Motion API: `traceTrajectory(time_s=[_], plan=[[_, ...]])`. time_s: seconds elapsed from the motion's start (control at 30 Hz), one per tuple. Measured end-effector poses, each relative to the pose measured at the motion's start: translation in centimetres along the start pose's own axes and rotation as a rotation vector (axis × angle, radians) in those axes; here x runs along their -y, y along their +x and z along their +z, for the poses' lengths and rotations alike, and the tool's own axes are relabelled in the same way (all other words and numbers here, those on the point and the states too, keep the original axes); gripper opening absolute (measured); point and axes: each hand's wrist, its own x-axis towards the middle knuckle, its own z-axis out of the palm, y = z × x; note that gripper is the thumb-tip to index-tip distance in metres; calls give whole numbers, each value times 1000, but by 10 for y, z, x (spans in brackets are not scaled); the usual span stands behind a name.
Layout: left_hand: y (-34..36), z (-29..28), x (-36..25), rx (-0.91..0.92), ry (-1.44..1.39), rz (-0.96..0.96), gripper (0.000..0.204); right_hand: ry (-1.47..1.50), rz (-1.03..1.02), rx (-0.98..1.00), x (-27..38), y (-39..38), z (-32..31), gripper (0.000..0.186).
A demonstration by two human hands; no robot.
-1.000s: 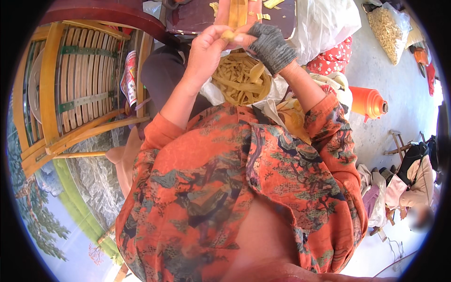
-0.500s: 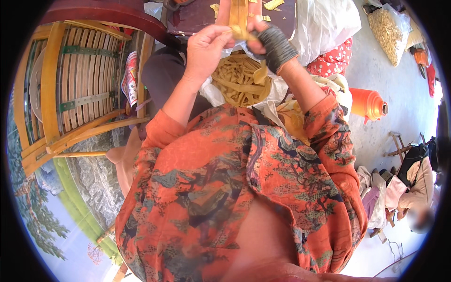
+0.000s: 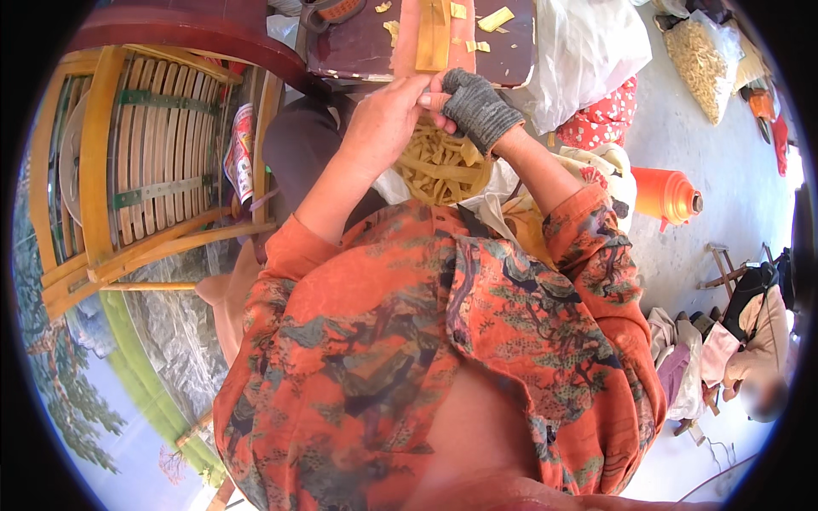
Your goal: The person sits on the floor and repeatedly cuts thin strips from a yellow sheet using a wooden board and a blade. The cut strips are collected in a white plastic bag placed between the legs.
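My left hand (image 3: 385,123), bare, and my right hand (image 3: 475,106), in a grey fingerless glove, meet in front of my lap. Their fingers are closed together, and whatever lies between them is hidden. Just below sits a white-lined container of yellowish-brown flat strips (image 3: 439,170), partly covered by my hands. Beyond my fingertips, a long flat yellow-brown piece (image 3: 433,38) lies on a pink band (image 3: 407,38) across a dark red stool top (image 3: 358,55). Pale yellow scraps (image 3: 495,19) are scattered on that top.
A white plastic bag (image 3: 592,51) and red patterned cloth (image 3: 601,115) stand right of the stool. Farther right are an orange thermos (image 3: 667,194) and a bag of pale pieces (image 3: 700,64). A slatted bamboo chair (image 3: 162,145) stands at the left.
Both hands have drawn nearer to me and come together. The yellowish strip that they held between them is now out of sight. The flat piece on the stool shows more fully.
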Motion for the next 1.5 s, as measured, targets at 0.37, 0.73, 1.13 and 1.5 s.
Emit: traceTrajectory(time_s=[0.37, 0.73, 1.13, 1.5], plan=[[15, 16, 71, -265, 343, 369, 9, -564, -433, -46, 1, -3, 9, 33], [52, 11, 57, -59, -1018, -229, 15, -902, -278, -298, 18, 31, -35, 33], [90, 32, 93, -194, -297, -218, 21, -801, -252, -499, -16, 70, -36, 31], [22, 21, 65, -275, 142, -48, 24, -931, -73, -424, -4, 32, -27, 29]])
